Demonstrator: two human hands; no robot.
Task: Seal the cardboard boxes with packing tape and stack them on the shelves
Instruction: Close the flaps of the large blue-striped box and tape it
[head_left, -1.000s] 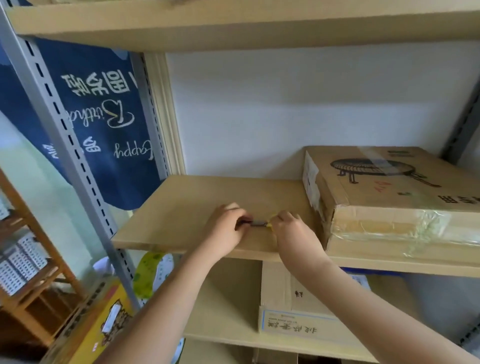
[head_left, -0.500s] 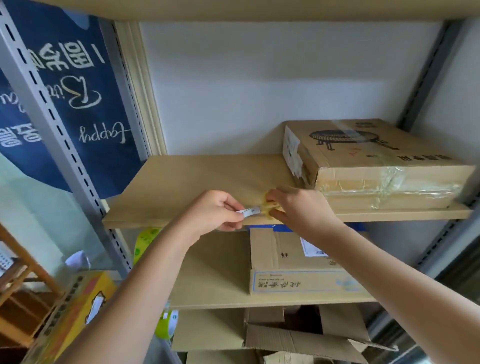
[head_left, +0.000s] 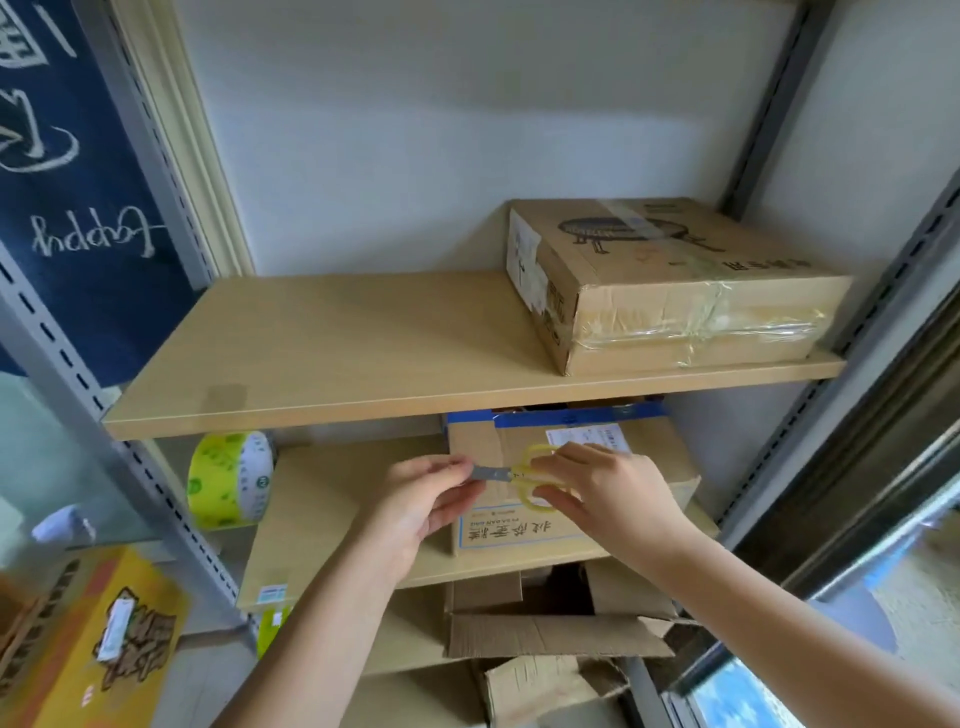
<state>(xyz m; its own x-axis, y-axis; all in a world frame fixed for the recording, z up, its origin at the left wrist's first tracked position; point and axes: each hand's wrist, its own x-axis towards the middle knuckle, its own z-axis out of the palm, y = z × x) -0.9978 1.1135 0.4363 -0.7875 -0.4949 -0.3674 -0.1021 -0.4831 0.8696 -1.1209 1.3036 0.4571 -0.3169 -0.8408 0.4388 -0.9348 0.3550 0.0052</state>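
Before the middle shelf (head_left: 332, 525), left hand (head_left: 415, 499) pinches scissors (head_left: 519, 474) by the blades; right hand (head_left: 618, 493) grips yellow handles. Tape roll (head_left: 231, 480) hangs left; taped box (head_left: 670, 283) shelved above. Keep blades closed, pointing away.

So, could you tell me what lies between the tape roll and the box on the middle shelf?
Head view: only bare shelf board separates tape roll from box.

Both hands hold yellow scissors (head_left: 535, 475) — left hand (head_left: 423, 499) pinching blades, right hand (head_left: 610, 491) the handles.
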